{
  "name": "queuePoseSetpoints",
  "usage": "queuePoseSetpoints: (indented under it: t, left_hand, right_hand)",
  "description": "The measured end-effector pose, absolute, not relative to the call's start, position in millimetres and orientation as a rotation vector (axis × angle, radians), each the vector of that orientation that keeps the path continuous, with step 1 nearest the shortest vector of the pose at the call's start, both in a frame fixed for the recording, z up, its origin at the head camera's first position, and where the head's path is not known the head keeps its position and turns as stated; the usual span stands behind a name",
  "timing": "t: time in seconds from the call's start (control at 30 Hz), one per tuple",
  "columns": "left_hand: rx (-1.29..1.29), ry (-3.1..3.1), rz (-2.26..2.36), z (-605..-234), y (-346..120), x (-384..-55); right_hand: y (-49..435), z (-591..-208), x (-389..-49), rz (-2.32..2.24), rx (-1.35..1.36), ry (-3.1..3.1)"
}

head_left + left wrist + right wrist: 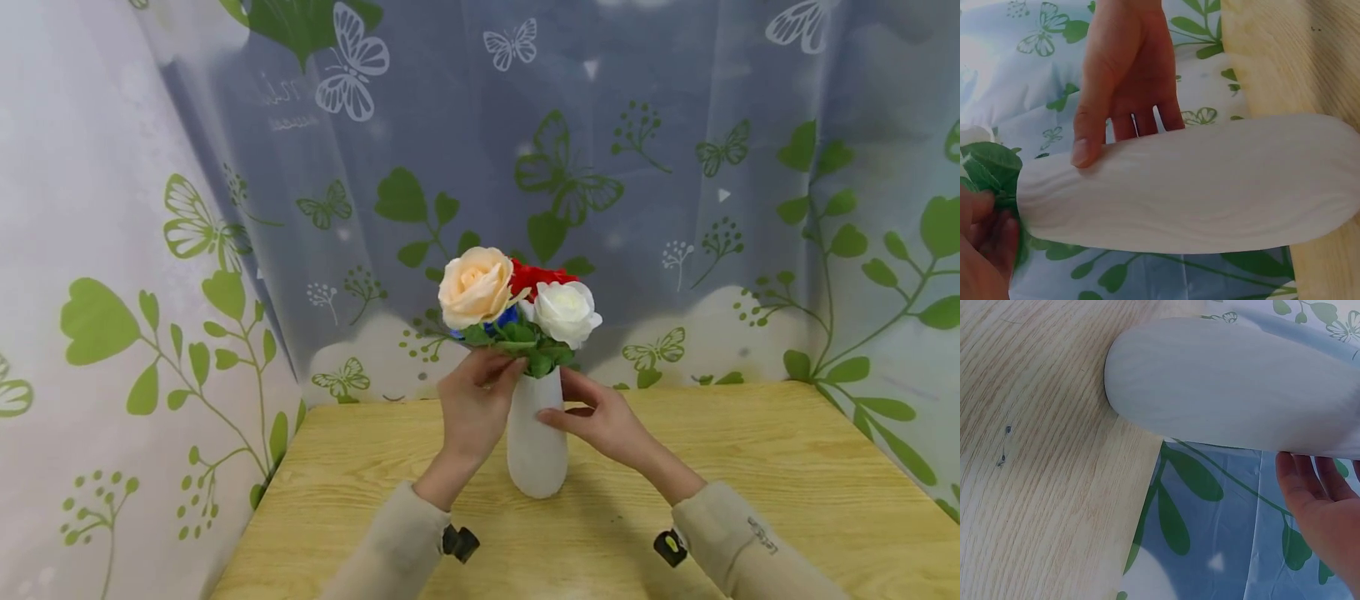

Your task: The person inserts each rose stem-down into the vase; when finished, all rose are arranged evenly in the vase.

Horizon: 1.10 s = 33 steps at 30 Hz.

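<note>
A white vase [537, 442] stands upright on the wooden table, also lying across both wrist views. Out of its mouth rise a peach rose [476, 287], a white rose [566, 313], a red flower [536, 277] and a partly hidden blue flower [506, 317], with green leaves [991, 167] below the blooms. My left hand [477, 400] pinches a green flower stem right at the vase's rim, under the peach rose. Which bloom that stem belongs to, I cannot tell. From the right, my right hand [603, 417] holds the vase's upper part, thumb in front and fingers behind.
The light wooden table [720, 467] reaches around the vase. Behind it hangs a blue-grey curtain [450, 100] printed with leaves and butterflies, and pale printed fabric [97, 217] closes the left side. Each sleeve has a small black device [461, 543] at the wrist.
</note>
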<state>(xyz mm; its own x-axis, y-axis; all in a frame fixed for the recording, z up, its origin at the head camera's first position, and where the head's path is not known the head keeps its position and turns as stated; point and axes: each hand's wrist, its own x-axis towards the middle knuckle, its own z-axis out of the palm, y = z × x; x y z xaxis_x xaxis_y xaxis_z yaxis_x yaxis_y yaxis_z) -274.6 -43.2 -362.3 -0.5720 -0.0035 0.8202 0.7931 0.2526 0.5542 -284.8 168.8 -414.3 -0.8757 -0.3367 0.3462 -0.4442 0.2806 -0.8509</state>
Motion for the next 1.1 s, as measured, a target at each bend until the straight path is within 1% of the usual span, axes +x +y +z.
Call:
queuePoseSetpoints:
  t: [0.23,0.43,0.63,0.9,1.1]
  left_hand:
    - [-0.675,-1.900,-1.339,-365,-43,-276]
    - [-0.729,-1.852,-1.442,-369,-40,-276]
    - [-0.723,-1.855,-1.530,-371,-44,-274]
    - [-0.722,-1.888,-1.584,-364,-55,-273]
    - [-0.719,-1.768,-1.603,-358,-57,-275]
  right_hand:
    - [167,-414,-285,1.645,0.759,-2.433]
    - [167,-414,-285,1.639,0.762,-2.443]
    - [167,-415,-283,1.651,0.745,-2.443]
    - [166,-416,-284,1.651,0.717,-2.445]
    - [165,-416,-284,1.633,0.705,-2.457]
